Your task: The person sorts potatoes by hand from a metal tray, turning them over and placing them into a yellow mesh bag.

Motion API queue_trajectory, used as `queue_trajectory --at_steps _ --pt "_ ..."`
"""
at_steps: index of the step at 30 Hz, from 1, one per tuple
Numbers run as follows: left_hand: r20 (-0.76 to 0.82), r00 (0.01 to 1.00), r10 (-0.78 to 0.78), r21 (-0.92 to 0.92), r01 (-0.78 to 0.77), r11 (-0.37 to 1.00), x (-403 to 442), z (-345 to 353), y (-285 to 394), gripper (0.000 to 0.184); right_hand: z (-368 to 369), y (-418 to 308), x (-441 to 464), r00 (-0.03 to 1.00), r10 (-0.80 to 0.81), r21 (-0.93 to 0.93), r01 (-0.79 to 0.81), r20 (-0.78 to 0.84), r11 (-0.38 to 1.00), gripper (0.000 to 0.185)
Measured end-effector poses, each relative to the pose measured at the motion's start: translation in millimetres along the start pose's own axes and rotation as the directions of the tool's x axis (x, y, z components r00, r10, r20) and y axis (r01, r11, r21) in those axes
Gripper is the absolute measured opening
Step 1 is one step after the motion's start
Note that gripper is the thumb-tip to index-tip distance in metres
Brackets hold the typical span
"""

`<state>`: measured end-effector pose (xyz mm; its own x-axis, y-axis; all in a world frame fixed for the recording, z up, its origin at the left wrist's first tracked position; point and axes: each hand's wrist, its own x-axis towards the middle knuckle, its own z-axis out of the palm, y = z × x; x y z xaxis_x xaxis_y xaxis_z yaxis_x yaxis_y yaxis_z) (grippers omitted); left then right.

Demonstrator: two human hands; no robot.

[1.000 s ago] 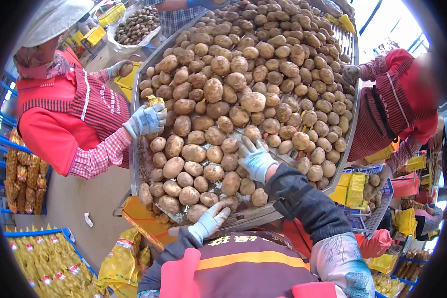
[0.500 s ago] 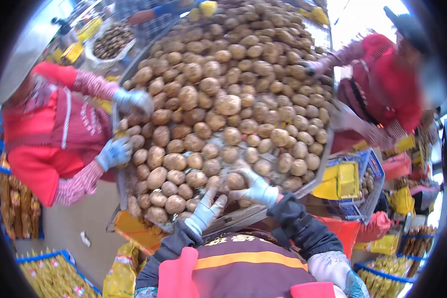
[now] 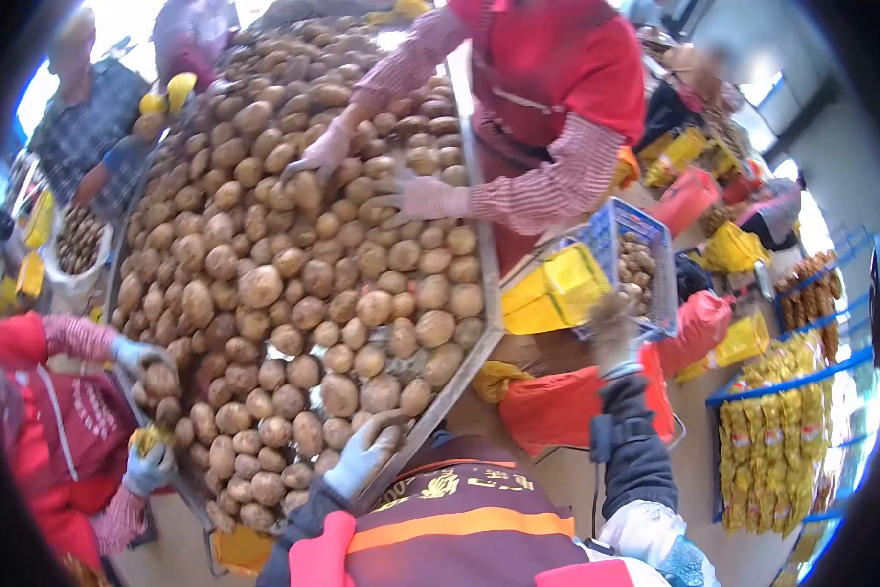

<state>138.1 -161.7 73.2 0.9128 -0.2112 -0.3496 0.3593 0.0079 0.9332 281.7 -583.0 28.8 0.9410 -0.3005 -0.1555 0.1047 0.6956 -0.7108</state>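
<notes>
Many brown potatoes lie heaped on a metal-edged table. My left hand, in a pale blue and white glove, is at the near table edge, its fingers curled around a potato. My right hand, gloved and blurred, is raised off the table at the right, near a blue crate that holds potatoes and beside a yellow mesh bag. Whether that hand holds anything is smeared by motion.
A co-worker in red reaches over the heap from the right. Another, at left, handles potatoes. A red-orange bag is below the crate. A rack of yellow bags stands at right.
The view has turned right. My hands, close together at the table half a second ago, are now apart, the right one moved off the table toward the crate.
</notes>
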Motion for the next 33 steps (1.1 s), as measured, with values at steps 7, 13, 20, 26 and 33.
queue_trajectory --at_steps 7,13,20,26,33 --pt "0.206 0.973 -0.107 0.12 0.084 0.989 -4 5 -34 0.037 91 91 -38 0.809 -0.11 -0.805 0.586 0.577 0.09 0.035" --pt "-0.036 0.995 -0.092 0.069 0.094 0.993 -46 -21 -31 0.037 192 196 -100 0.23 0.418 -0.249 0.969 0.879 -0.009 0.053" --pt "-0.292 0.932 -0.214 -0.353 0.103 0.93 -85 -43 -56 0.036 204 240 -159 0.256 0.658 -0.273 0.959 0.708 -0.079 0.07" --pt "-0.375 0.921 -0.101 -0.355 -0.043 0.934 -89 -65 -74 0.035 215 206 -107 0.17 0.369 -0.2 0.979 0.914 0.045 0.019" --pt "-0.348 0.913 -0.21 -0.36 0.077 0.93 -67 -73 -60 0.036 184 189 -68 0.795 0.462 -0.425 0.603 0.393 -0.676 0.068"
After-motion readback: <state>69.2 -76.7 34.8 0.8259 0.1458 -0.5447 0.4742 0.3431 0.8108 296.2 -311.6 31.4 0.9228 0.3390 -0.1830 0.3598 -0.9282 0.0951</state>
